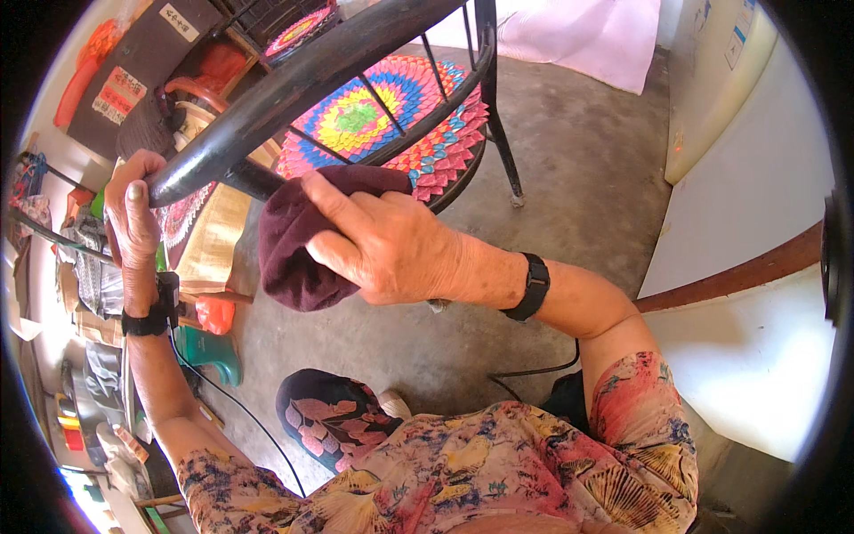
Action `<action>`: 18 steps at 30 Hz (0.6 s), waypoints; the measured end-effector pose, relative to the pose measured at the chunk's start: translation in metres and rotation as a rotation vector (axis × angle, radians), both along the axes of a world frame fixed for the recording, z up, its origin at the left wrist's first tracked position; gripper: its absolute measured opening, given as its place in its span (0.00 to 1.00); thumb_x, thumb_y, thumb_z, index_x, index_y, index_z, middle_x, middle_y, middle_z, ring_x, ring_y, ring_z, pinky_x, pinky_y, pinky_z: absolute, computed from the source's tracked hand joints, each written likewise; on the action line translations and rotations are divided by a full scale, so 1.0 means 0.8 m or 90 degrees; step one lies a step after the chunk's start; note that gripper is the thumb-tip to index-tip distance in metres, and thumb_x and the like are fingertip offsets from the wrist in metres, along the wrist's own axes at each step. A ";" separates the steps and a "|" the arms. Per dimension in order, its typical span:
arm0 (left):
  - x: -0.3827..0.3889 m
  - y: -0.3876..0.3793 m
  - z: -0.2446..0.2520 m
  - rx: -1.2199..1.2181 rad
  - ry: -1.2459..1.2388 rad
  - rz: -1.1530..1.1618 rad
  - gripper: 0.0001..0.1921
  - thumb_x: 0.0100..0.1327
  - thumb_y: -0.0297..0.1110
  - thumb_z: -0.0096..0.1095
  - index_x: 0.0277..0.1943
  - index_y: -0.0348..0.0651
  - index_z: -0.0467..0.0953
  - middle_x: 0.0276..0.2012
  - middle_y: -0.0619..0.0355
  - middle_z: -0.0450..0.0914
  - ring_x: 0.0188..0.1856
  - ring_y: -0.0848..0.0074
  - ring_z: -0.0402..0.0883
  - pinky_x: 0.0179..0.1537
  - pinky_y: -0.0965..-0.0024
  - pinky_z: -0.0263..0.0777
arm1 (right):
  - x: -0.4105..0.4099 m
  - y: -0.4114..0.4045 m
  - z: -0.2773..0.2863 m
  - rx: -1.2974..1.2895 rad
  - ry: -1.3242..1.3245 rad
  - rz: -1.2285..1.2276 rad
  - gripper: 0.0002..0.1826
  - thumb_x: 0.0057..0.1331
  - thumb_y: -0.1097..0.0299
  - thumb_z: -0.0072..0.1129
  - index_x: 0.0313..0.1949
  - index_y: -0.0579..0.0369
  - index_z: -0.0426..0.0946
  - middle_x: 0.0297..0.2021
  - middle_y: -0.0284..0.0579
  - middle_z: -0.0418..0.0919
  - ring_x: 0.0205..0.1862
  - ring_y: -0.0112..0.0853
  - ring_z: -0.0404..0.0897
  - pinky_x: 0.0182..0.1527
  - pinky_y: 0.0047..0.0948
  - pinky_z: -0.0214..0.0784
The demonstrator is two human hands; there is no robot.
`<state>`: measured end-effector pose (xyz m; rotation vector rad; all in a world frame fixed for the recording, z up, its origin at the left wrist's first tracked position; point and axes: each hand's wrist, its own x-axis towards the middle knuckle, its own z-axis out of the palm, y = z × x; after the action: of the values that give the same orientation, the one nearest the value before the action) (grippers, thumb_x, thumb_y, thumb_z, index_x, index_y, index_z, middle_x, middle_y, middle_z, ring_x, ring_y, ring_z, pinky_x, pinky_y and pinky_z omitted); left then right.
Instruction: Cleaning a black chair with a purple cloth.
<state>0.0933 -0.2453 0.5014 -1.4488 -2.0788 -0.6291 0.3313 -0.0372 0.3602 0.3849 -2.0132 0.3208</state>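
Observation:
A dark maroon cloth (293,240) is bunched under the fingers of my right hand (393,247). It presses against a dark spindle near the top rail of a black wooden chair (320,80). My left hand (137,207) grips the end of that thick, glossy rail, thumb on the near side. Thin rods run from the rail to a curved lower bar. Beyond them, the chair's round seat carries a many-coloured cushion (360,117) of folded fabric petals, green at the centre and pink at the rim. The cloth hides part of the seat's near edge.
Another petal-patterned cushion (300,30) shows at the top. Left stand a green rubber boot (210,350), a red plastic bag (215,314) and a cloth-covered wooden seat (207,233). White panels (740,200) rise on the right. A black cable (250,407) hangs from my left wrist.

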 end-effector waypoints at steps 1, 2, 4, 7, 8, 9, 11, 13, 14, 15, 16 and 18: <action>0.002 0.002 0.000 0.000 0.001 -0.004 0.45 0.68 0.75 0.27 0.33 0.34 0.75 0.24 0.53 0.71 0.30 0.68 0.70 0.35 0.65 0.60 | 0.002 0.001 -0.003 0.041 0.036 -0.019 0.09 0.55 0.66 0.61 0.28 0.54 0.71 0.56 0.69 0.75 0.25 0.32 0.74 0.23 0.28 0.65; 0.003 0.005 0.001 0.007 0.006 -0.008 0.45 0.68 0.75 0.27 0.33 0.34 0.75 0.24 0.53 0.71 0.30 0.68 0.70 0.35 0.65 0.60 | 0.000 0.001 -0.006 0.044 0.080 -0.048 0.10 0.57 0.63 0.59 0.24 0.53 0.70 0.55 0.65 0.77 0.24 0.29 0.72 0.22 0.26 0.59; 0.009 0.009 0.004 0.011 0.018 -0.019 0.44 0.68 0.74 0.27 0.32 0.33 0.75 0.24 0.52 0.71 0.30 0.67 0.70 0.35 0.65 0.59 | 0.005 0.012 -0.007 0.077 0.094 -0.055 0.10 0.57 0.63 0.60 0.25 0.52 0.70 0.55 0.63 0.78 0.25 0.28 0.71 0.23 0.26 0.58; 0.015 0.018 0.003 0.001 0.019 -0.026 0.44 0.69 0.73 0.26 0.32 0.33 0.74 0.23 0.53 0.71 0.29 0.67 0.69 0.34 0.64 0.59 | 0.028 0.029 -0.014 0.177 0.066 0.024 0.06 0.58 0.59 0.57 0.29 0.43 0.72 0.50 0.56 0.80 0.30 0.29 0.74 0.24 0.27 0.58; 0.017 0.021 0.002 0.006 0.022 -0.030 0.44 0.69 0.72 0.26 0.32 0.33 0.74 0.23 0.53 0.70 0.29 0.67 0.69 0.33 0.64 0.58 | 0.032 0.032 -0.026 0.167 0.096 0.039 0.06 0.57 0.58 0.56 0.28 0.41 0.71 0.49 0.55 0.80 0.30 0.30 0.74 0.25 0.28 0.57; 0.018 0.022 0.000 0.010 0.018 -0.028 0.44 0.69 0.73 0.27 0.32 0.33 0.75 0.22 0.53 0.70 0.28 0.66 0.69 0.33 0.64 0.58 | 0.042 0.044 -0.027 0.168 0.097 0.033 0.06 0.57 0.58 0.56 0.28 0.41 0.71 0.49 0.55 0.80 0.30 0.30 0.74 0.25 0.28 0.57; 0.022 0.026 0.001 0.010 0.017 -0.032 0.44 0.69 0.72 0.27 0.32 0.33 0.75 0.23 0.52 0.71 0.28 0.65 0.70 0.33 0.64 0.59 | 0.061 0.072 -0.023 0.146 0.128 0.043 0.09 0.56 0.62 0.59 0.27 0.45 0.68 0.53 0.61 0.78 0.30 0.35 0.75 0.25 0.29 0.56; 0.025 0.032 0.002 0.001 0.016 -0.060 0.43 0.70 0.71 0.29 0.32 0.31 0.75 0.25 0.51 0.73 0.29 0.66 0.72 0.34 0.63 0.62 | 0.067 0.096 -0.011 0.087 0.184 -0.007 0.08 0.54 0.58 0.59 0.28 0.43 0.70 0.47 0.53 0.79 0.32 0.34 0.75 0.26 0.32 0.56; 0.019 0.028 0.002 0.025 0.027 -0.068 0.42 0.70 0.70 0.30 0.32 0.31 0.75 0.25 0.52 0.73 0.29 0.66 0.72 0.35 0.63 0.62 | 0.061 0.108 -0.007 0.072 0.197 -0.050 0.08 0.54 0.59 0.60 0.29 0.44 0.72 0.46 0.52 0.79 0.32 0.35 0.76 0.26 0.33 0.57; 0.014 0.029 -0.004 0.051 0.033 -0.078 0.41 0.71 0.69 0.31 0.32 0.31 0.75 0.25 0.52 0.73 0.30 0.67 0.72 0.35 0.64 0.62 | 0.055 0.123 -0.005 0.059 0.206 -0.096 0.07 0.55 0.60 0.61 0.31 0.44 0.74 0.45 0.51 0.79 0.33 0.36 0.76 0.26 0.33 0.59; 0.021 0.035 -0.002 0.036 0.027 -0.082 0.41 0.72 0.68 0.31 0.31 0.31 0.75 0.26 0.52 0.73 0.29 0.67 0.72 0.35 0.65 0.62 | 0.058 0.138 -0.006 0.067 0.202 -0.111 0.10 0.54 0.61 0.64 0.35 0.46 0.77 0.43 0.49 0.78 0.36 0.38 0.78 0.30 0.34 0.65; 0.040 0.044 -0.001 0.019 0.018 -0.065 0.41 0.71 0.69 0.30 0.31 0.33 0.74 0.25 0.53 0.72 0.30 0.67 0.71 0.35 0.65 0.61 | 0.075 0.166 -0.001 0.056 0.200 -0.118 0.13 0.52 0.61 0.67 0.36 0.45 0.78 0.44 0.49 0.78 0.38 0.39 0.79 0.32 0.35 0.68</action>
<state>0.1253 -0.2102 0.5007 -1.5466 -1.9758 -0.6721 0.3910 0.0952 0.3591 0.2810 -1.7416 0.0509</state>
